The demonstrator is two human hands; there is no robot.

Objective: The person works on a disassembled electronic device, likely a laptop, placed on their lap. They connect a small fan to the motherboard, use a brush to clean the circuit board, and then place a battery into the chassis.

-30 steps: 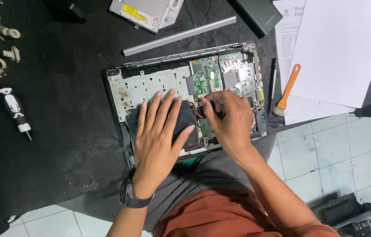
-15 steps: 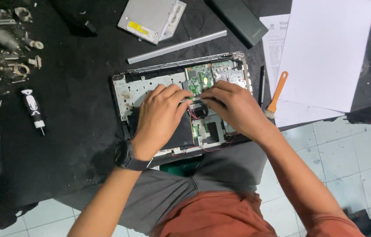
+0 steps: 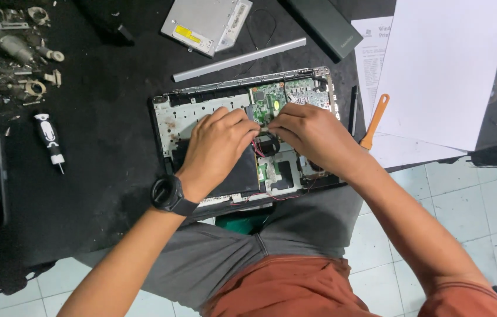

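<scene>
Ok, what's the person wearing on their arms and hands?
Both hands are bare, no gloves. The left hand has a chunky black watch on its wrist. The right hand wears nothing; a rust-orange short sleeve shows at that upper arm.

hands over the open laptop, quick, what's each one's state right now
Left hand: fingers curled, tips pressing on the opened laptop beside the circuit board; nothing clearly held.
Right hand: fingers pinched at the same spot; whether anything is held cannot be told.

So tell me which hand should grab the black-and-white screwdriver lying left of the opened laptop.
Left. The left hand rests on the laptop side nearer the screwdriver, with bare dark mat between. The right hand would probably have to cross over it.
</scene>
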